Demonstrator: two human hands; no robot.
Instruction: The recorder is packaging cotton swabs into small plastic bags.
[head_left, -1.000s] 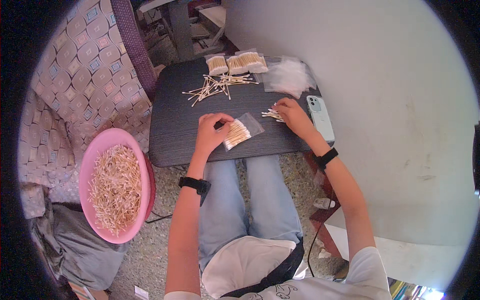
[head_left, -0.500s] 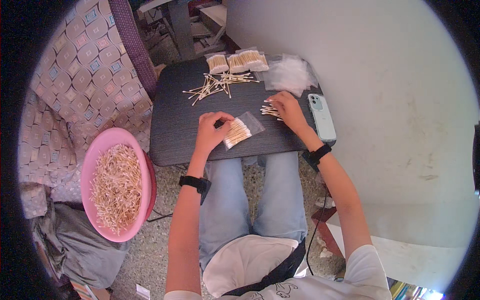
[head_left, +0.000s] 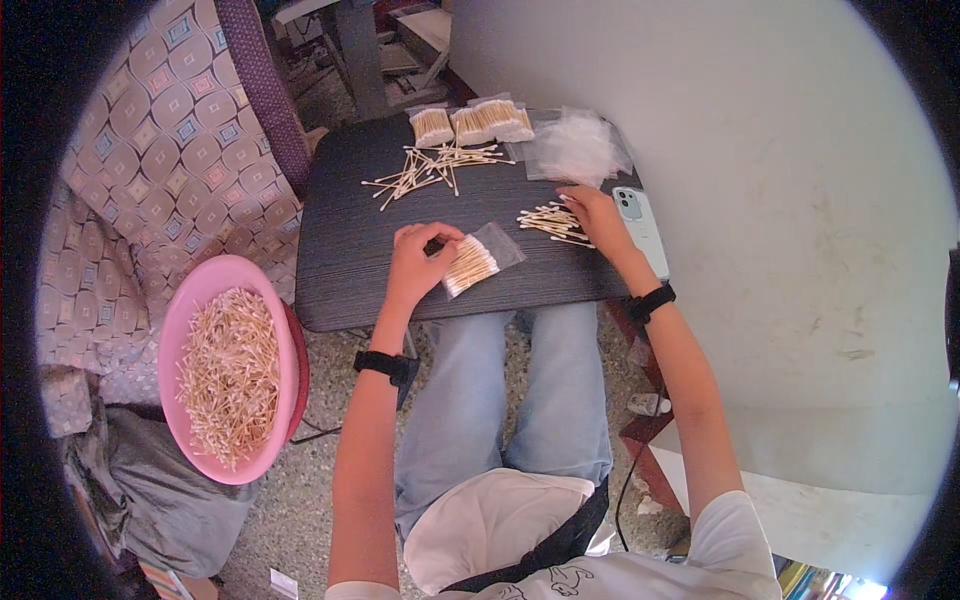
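Observation:
My left hand [head_left: 420, 265] is closed on the upper left edge of a small clear plastic bag, pinched between thumb and fingers. Cotton swabs [head_left: 472, 265] with pale wooden sticks fill that bag, which lies slanted near the front of the table. Over to the right, my right hand [head_left: 600, 222] curls at the right end of a small loose bunch of cotton swabs [head_left: 548, 222]. Its fingertips are pressed together on swab ends there, and the palm side is hidden.
Filled swab bags [head_left: 472, 125] line the back edge of the dark table [head_left: 350, 270], behind scattered swabs [head_left: 425, 172]. Empty clear bags [head_left: 578, 148] lie back right, near a phone [head_left: 641, 225]. A pink basin [head_left: 172, 400] of swabs stands left; a pale wall [head_left: 790, 250] rises right.
My right hand has shifted right along the loose bunch, uncovering more of its swabs. My left hand stays on the bag. The whole view has moved slightly.

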